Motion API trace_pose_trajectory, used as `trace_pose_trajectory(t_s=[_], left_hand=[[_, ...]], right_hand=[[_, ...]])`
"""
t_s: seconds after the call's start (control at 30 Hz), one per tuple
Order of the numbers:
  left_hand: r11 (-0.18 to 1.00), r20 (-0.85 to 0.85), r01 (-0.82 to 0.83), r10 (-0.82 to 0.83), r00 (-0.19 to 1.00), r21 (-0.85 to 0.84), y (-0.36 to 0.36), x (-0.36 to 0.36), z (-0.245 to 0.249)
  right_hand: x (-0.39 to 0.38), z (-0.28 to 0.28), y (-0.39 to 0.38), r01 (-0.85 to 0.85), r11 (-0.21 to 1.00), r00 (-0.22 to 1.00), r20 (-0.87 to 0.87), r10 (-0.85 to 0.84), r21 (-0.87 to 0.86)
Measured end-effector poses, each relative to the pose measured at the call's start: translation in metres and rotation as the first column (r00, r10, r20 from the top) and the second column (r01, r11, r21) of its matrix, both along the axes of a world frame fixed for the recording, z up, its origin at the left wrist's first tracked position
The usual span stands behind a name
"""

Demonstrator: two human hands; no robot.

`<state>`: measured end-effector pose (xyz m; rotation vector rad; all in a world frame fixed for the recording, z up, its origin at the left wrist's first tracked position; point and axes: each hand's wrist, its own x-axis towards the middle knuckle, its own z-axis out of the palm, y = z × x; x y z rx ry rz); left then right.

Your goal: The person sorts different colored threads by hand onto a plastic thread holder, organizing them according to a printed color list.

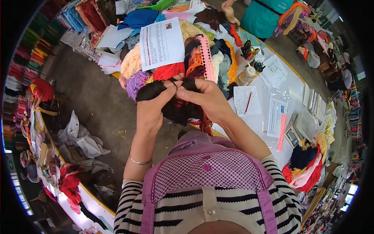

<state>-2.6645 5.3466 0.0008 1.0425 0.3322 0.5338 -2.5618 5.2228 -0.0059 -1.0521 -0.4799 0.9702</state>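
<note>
A bundle of dark brown or black yarn [150, 91] is held in front of my chest, between both hands. My left hand [157, 104] is closed on its left part, thumb and fingertips pinched near the middle. My right hand [206, 97] grips it from the other side, and the two thumbs almost meet. Loose dark strands hang below, with some red threads among them. Just beyond lie heaped skeins, with a red one [168, 72] nearest, a printed sheet [161, 45] and a pink strip with holes [206, 58] on top.
To the right, a white table [255, 128] bears papers, a red pencil [248, 102], a jar [246, 75], a scale [293, 136] and more skeins. Plastic bags [87, 142] lie at the left by a curved table. A person in teal [261, 17] is beyond the heap, another in red [42, 89] at the left.
</note>
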Motion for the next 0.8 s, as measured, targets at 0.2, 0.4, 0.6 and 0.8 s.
trace_pose_trajectory(t_s=[0.2,0.4,0.6,0.8], left_hand=[[1.0,-0.011,0.016,-0.016,1.0,0.006,0.003,-0.002,-0.003],[1.0,-0.036,0.002,-0.001,0.999,0.018,0.003,-0.003,-0.002],[0.98,-0.003,-0.13,0.131,0.991,-0.153,0.013,-0.003,-0.03],[0.821,0.236,0.304,-0.213,0.948,-0.483,0.03,-0.006,-0.016]], right_hand=[[0.0,0.0,0.0,0.03,0.999,0.996,-0.089,-0.026,0.034],[0.006,-0.01,-0.003,0.016,0.999,0.994,-0.112,-0.013,0.031],[0.006,-0.006,-0.004,0.062,0.937,0.816,-0.557,0.151,0.344],[0.007,-0.007,-0.03,-0.098,0.719,0.654,-0.5,0.568,0.688]])
